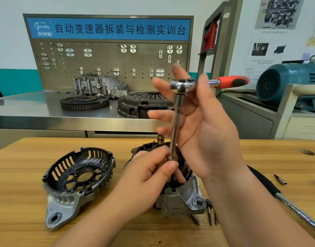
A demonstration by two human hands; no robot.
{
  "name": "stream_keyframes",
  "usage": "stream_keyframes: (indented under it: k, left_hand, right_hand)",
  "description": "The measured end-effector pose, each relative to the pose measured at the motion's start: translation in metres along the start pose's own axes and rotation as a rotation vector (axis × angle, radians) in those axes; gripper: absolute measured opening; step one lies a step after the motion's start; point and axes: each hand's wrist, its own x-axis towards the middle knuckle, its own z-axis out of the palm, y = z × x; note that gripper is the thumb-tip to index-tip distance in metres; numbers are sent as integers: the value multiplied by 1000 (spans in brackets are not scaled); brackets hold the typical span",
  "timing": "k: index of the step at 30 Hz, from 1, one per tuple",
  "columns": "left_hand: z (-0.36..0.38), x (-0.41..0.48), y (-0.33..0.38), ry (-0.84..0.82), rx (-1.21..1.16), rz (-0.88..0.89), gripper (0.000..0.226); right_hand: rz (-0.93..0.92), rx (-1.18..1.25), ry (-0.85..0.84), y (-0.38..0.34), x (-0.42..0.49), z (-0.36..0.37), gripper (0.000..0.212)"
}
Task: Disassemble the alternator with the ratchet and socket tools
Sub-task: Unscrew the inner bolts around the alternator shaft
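Head view. The alternator (181,200) is being shown standing on the near wooden table (21,163), centre, partly stripped, shaft end (160,139) pointing up. The removed end cover (78,175) is being shown lying to its left, apart.

The ratchet (215,83) is being held above the alternator, red handle pointing right. The extension bar (176,122) is being hung from its head. The bar's long axis is near vertical, top tipped slightly right, lower end down at the alternator's top. Whether a socket is fitted or seated on a fastener is being hidden by fingers.

The left hand (147,175) is being seen clenched on the bar's lower end, thumb and forefinger pinching it. The right hand (203,125) is being seen released, fingers straight and spread behind the bar, with the ratchet head being cradled between thumb and forefinger.

Judged step: the bar's tip is being guided onto a fastener. The target is being judged to lie directly below the left hand, the nearer one. The right hand is nearer the ratchet head, with the handle lying off to its right, so a reach right is being expected before any swing.

A second long handle (292,205), a small bit (280,179) and loose bolts (209,211) are being shown on the table, right side.
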Motion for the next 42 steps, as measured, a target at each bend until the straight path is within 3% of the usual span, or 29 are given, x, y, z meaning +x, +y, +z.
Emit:
stream_keyframes:
  k: [3, 5, 13, 18, 22, 25, 31, 39, 42]
  left_hand:
    - [1, 0, 2, 1, -76, -35, 45]
    - [2, 1, 2, -3, -75, -49, 50]
    - [1, 0, -1, 2, 20, 16, 48]
    - [2, 0, 0, 17, 37, -3, 47]
    - [3, 0, 0, 20, 32, -16, 47]
    - [3, 0, -1, 38, 38, 4, 46]
    - [2, -2, 2, 50, 53, 45, 32]
    - [4, -2, 2, 39, 18, -43, 37]
    - [3, -1, 2, 24, 26, -25, 39]
  right_hand:
    - [-173, -178, 4, 1, -2, 2, 33]
    - [-191, -159, 27, 1, -1, 3, 35]
    - [69, 66, 36, 1, 1, -2, 49]
    - [-126, -92, 82, 1, -2, 3, 28]
    - [-225, -216, 94, -1, -3, 4, 30]
    - [-132, -63, 66, 0, -3, 4, 31]
    - [81, 91, -13, -2, -1, 0, 53]
    - [-174, -170, 37, 0, -4, 5, 33]
    - [-166, -111, 46, -1, -3, 4, 36]
